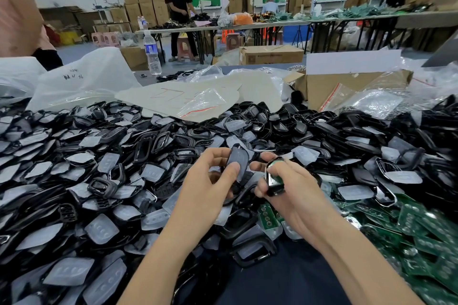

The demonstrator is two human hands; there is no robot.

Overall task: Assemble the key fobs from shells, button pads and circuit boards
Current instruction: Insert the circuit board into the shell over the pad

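Observation:
My left hand pinches a black shell half between thumb and fingers, holding it tilted above the pile. Just to its right, my right hand grips another black shell with a green circuit board seated inside it. The two parts are a few centimetres apart. Below and around both hands lies a big heap of black shells mixed with translucent button pads. Green circuit boards are piled at the lower right.
Clear plastic bags and an open cardboard box lie behind the heap. A water bottle stands at the back left. A person in a pink top is at the far left; others work at distant tables.

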